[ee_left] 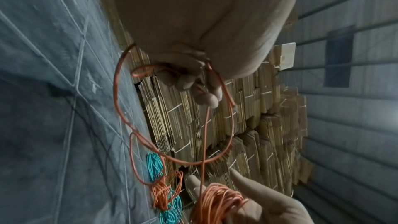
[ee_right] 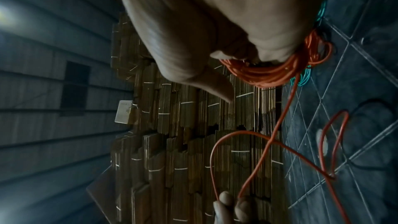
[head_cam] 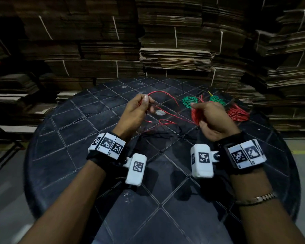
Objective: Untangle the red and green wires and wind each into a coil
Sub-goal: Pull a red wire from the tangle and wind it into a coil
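This red wire (head_cam: 163, 93) is light and springy, holds its curl, and the coating feels like it'd be a bit slick, so I pinch it near the free end with my left hand (head_cam: 136, 111) and feed it over. My right hand (head_cam: 212, 115) is wrapped around the half-wound red coil (head_cam: 196, 116), with loose slack trailing onto the worktop (head_cam: 77, 164). Finished green coils (head_cam: 189, 101) and another red bundle (head_cam: 239, 112) sit just beyond. The worktop is dark with a scored diamond grid, probably round. Bundled flat cardboard stacks (head_cam: 174, 41) wall off the dim room behind.
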The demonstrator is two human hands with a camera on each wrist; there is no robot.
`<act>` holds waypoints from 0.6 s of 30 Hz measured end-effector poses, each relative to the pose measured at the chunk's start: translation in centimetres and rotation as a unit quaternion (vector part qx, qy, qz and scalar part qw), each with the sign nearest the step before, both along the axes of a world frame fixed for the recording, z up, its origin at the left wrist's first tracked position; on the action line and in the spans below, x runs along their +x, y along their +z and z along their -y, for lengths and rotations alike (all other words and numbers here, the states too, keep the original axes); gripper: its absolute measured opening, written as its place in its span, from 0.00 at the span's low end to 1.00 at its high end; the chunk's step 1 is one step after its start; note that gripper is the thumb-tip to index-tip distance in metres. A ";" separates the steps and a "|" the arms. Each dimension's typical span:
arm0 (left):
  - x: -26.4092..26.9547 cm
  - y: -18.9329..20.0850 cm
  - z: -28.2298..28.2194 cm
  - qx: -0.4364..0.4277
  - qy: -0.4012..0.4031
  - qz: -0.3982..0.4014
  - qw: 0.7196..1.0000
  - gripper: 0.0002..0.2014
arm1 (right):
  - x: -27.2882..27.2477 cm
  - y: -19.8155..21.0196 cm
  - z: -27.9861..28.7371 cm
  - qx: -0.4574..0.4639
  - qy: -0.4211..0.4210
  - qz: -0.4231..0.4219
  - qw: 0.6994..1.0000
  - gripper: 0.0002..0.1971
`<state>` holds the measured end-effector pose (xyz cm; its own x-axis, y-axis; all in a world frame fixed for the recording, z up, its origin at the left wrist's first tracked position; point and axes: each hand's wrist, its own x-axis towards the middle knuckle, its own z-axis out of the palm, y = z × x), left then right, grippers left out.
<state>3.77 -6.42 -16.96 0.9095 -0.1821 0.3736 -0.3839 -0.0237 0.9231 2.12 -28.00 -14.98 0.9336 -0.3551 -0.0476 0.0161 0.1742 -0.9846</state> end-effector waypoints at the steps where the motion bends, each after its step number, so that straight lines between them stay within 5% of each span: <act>1: 0.1 0.0 -0.1 -0.005 0.005 0.001 1.000 0.12 | -0.2 0.0 0.0 -0.040 0.019 -0.017 0.999 0.13; 5: 0.4 -0.4 0.0 -0.030 0.019 -0.007 0.999 0.13 | -1.9 0.4 -1.2 -0.205 0.133 -0.067 0.967 0.20; 9: 0.1 -0.5 0.3 -0.051 0.004 -0.006 0.999 0.12 | -2.4 0.1 -2.1 -0.353 0.225 -0.106 0.902 0.23; 11: 0.1 -0.5 0.4 -0.060 -0.005 -0.008 0.998 0.12 | -1.7 -0.2 -1.9 -0.394 0.208 -0.116 0.888 0.24; 15: 0.1 -0.2 0.1 -0.100 -0.008 -0.042 0.994 0.11 | -0.7 -0.5 -1.3 -0.396 0.091 -0.068 0.911 0.26; 18: -0.1 0.1 0.2 -0.135 -0.020 -0.080 0.987 0.12 | -0.5 -0.7 -1.1 -0.387 0.058 -0.057 0.918 0.17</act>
<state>3.67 -6.58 -16.90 0.9547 -0.1326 0.2664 -0.2291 0.2436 0.9424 1.60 -26.92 -15.71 0.9720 -0.2219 0.0775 -0.0692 -0.5854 -0.8078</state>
